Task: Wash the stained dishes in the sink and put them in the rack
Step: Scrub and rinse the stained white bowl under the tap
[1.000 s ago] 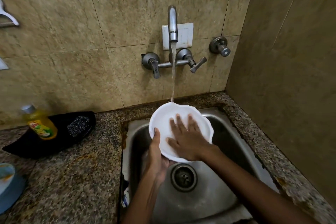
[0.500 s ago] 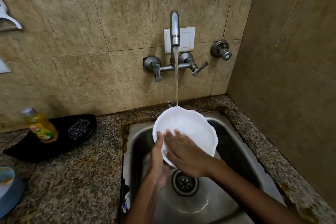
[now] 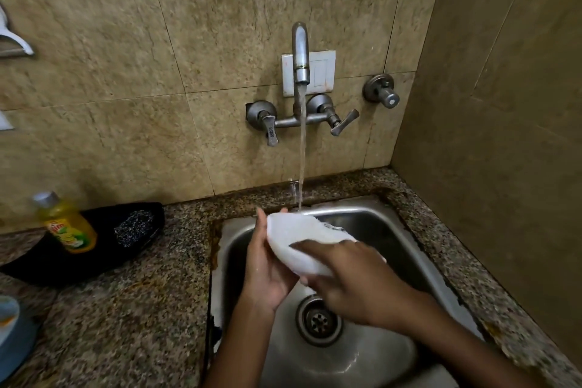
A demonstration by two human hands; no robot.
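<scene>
1. The left hand [image 3: 267, 264] cups the white plate [image 3: 302, 239] from below and from its left edge, with the thumb raised against the rim, so it is gripping the plate.
2. The right hand [image 3: 349, 280] lies across the near side of the plate, its fingers [image 3: 311, 249] spread flat on the white surface; the blur hides whether they curl under the edge.
3. The plate is held above the steel sink [image 3: 390, 230], over its back half and clear of the drain [image 3: 318, 321].
4. The tap [image 3: 300, 53] on the tiled wall runs, and its stream of water [image 3: 302, 148] lands at the plate's far rim.
5. On the granite counter [image 3: 126, 309] to the left sits a black tray [image 3: 104, 255] with a yellow soap bottle [image 3: 64, 224] and a dark scrubber [image 3: 134, 225] in it, well apart from the hands.
6. A blue thing at the left edge is cut off and unclear.
7. Nothing stands between the plate and the sink bowl except the two hands.
8. The plate is tilted nearly edge-on to the camera, its long axis running from upper left to lower right.
</scene>
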